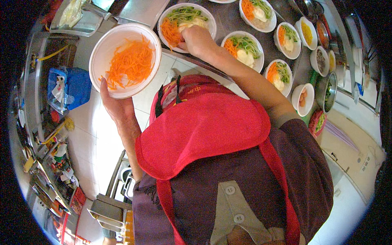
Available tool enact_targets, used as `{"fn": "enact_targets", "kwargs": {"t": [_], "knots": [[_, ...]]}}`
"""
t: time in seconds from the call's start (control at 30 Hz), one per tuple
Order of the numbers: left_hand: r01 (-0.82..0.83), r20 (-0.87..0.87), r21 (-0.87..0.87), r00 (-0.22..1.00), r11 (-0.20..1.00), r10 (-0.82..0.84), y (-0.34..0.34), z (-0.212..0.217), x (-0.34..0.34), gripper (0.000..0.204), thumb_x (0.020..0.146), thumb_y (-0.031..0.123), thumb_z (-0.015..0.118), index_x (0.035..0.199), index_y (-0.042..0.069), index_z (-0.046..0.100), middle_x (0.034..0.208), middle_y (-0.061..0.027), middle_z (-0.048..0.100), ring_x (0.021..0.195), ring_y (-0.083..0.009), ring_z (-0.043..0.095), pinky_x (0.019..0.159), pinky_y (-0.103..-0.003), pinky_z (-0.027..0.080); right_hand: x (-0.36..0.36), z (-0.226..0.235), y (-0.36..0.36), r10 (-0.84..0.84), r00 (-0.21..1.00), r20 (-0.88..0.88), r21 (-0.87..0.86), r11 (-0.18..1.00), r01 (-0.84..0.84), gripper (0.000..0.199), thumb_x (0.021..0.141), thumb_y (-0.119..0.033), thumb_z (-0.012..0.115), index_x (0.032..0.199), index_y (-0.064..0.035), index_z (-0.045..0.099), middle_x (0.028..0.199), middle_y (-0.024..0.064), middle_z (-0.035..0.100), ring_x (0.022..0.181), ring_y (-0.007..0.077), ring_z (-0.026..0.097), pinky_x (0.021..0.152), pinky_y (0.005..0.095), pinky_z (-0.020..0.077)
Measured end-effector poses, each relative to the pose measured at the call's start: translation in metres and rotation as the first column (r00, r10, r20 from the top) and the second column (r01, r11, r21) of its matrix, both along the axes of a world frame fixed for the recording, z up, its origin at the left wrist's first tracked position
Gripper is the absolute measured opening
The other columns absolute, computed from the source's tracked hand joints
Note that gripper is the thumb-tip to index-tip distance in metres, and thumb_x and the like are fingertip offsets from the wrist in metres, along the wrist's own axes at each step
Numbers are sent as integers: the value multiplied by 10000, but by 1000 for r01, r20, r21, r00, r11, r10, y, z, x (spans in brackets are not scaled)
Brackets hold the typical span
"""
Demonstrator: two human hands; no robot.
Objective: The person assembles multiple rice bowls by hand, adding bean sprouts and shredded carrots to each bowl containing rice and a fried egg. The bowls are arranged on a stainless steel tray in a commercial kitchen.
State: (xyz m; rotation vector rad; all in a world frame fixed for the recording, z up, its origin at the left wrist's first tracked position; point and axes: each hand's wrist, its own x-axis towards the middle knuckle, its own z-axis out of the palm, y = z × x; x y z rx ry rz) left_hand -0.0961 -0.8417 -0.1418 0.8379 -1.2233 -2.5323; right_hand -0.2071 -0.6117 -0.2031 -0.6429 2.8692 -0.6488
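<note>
My left hand (116, 107) grips a white bowl (99, 61) of shredded carrot (132, 61) from below, with the thumb at its rim. The bowl is tilted toward me, off the counter's near edge. My right hand (199, 41) reaches into another white bowl (210, 29) on the counter. Its fingers are pinched together at the carrot shreds (169, 32) on that bowl's left side. Green sprouts (185, 14) and something pale lie in there too, partly behind my hand. A few orange shreds overhang the rim below my fingertips.
Several similar bowls, such as one with carrot, sprouts and a white dollop (246, 57), stand along the dark counter (222, 20). Farther right are a bowl of yellow shreds (306, 32), a bowl of eggs (302, 98) and a metal bowl (331, 92) with greens. A blue bin (79, 87) stands left.
</note>
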Motion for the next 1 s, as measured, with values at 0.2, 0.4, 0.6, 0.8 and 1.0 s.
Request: {"fn": "enact_targets", "kwargs": {"t": [0.2,0.4,0.6,0.8,1.0], "knots": [[-30,23,-27,999,999,30,-1,1,1,515,910,284,444,1328,11,315,1313,-161,430,1214,-278,422,1014,-451,337,4,-1,5,-69,998,-7,-128,990,67,198,664,-205,671,708,-12,660,662,196,617,631,334,623,622,403,509],[-20,13,0,1000,1000,20,-5,-2,0,505,914,278,437,1326,10,319,1312,-166,434,1216,-279,422,1018,-453,334,1,22,9,-50,999,-1,-257,965,48,181,660,-197,664,680,-18,665,595,172,603,543,290,612,570,350,505],[-26,22,4,999,1000,26,-4,0,1,492,918,261,430,1324,5,318,1316,-171,430,1217,-284,422,1020,-453,335,-12,14,-6,-138,989,58,-377,914,150,193,706,-218,656,683,-27,675,591,166,605,529,300,601,568,384,499],[-15,44,-19,999,1000,16,-2,1,3,499,916,255,433,1323,-5,308,1317,-180,424,1214,-288,423,1018,-449,340,-15,3,-13,-141,990,-11,-70,988,140,234,706,-304,704,698,-71,686,619,112,633,557,286,611,551,392,486],[-21,39,1,999,1000,21,-6,-1,4,496,912,257,439,1316,-4,322,1310,-177,432,1210,-283,427,1018,-449,339,-11,8,-10,-89,993,-79,-97,992,81,269,694,-368,698,767,-110,672,665,110,634,628,279,624,588,399,485]]}}
